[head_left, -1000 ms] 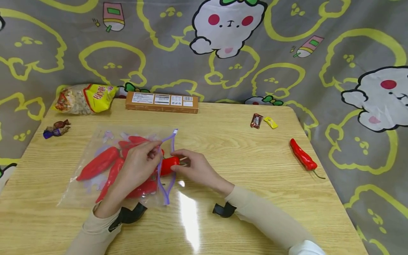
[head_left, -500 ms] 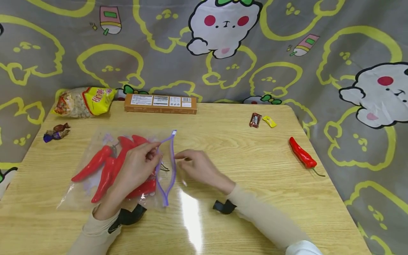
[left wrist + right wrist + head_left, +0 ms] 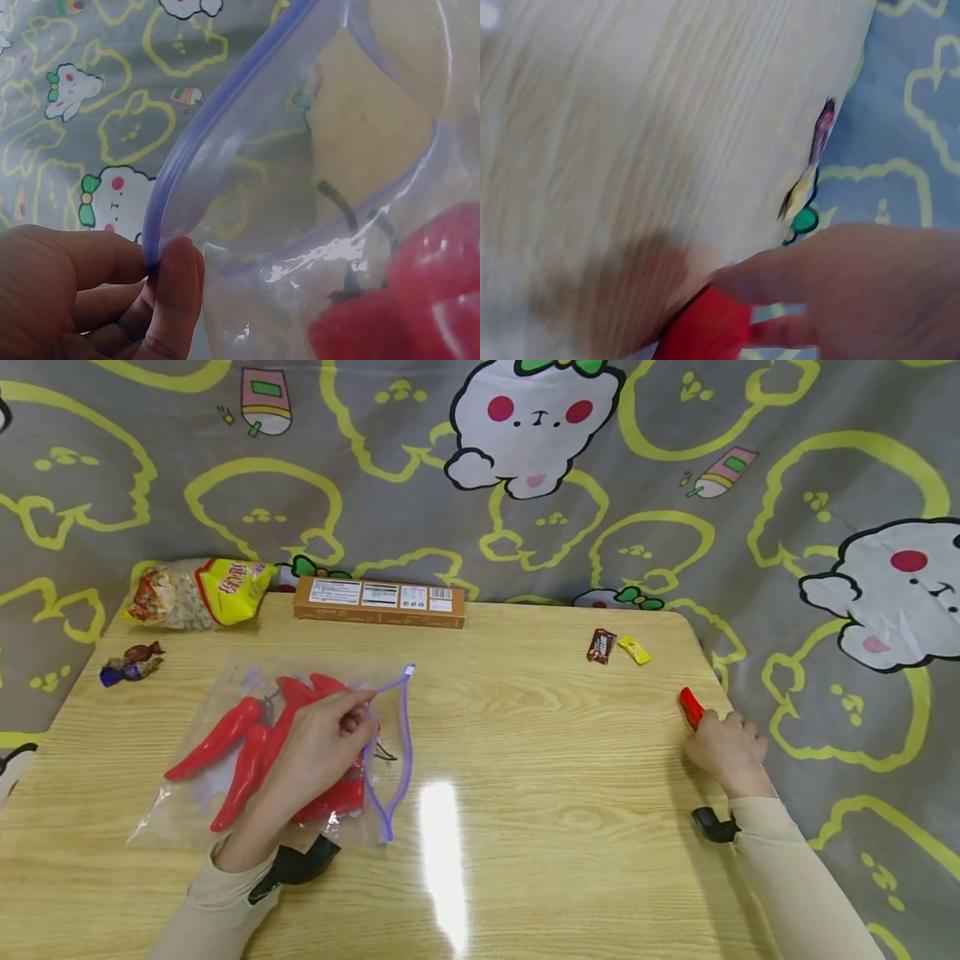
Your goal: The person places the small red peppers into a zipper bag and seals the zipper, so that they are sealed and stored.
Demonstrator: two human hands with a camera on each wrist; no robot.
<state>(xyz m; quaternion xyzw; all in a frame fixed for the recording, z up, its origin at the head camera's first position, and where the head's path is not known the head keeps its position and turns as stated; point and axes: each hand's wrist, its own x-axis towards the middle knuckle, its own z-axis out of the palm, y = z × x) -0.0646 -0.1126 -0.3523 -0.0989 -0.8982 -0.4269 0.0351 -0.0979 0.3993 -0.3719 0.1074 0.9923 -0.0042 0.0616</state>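
A clear zip-top bag point(image 3: 187, 814) with a purple zip lies on the left of the table, holding several red chili peppers point(image 3: 225, 739). My left hand point(image 3: 318, 743) pinches the bag's zip edge between thumb and fingers; in the left wrist view this hand point(image 3: 127, 300) holds up one lip and the mouth gapes. Dark stems show inside near the opening. Far to the right, my right hand point(image 3: 729, 747) bends over a single red chili pepper point(image 3: 691, 706), fingers against its sides. Most of that pepper is hidden beneath the hand; the right wrist view is blurred.
At the back left stand a yellow snack bag point(image 3: 202, 593) and a long brown box point(image 3: 378, 602). Wrapped candies point(image 3: 131, 664) lie at the left edge. A brown packet point(image 3: 602, 646) and a yellow packet point(image 3: 635, 649) lie back right. A patterned cloth point(image 3: 540, 543) hangs behind.
My right hand has left the bag's mouth, where a pepper went in, and moved right to the lone pepper at the table's edge. My left hand keeps its pinch on the bag.
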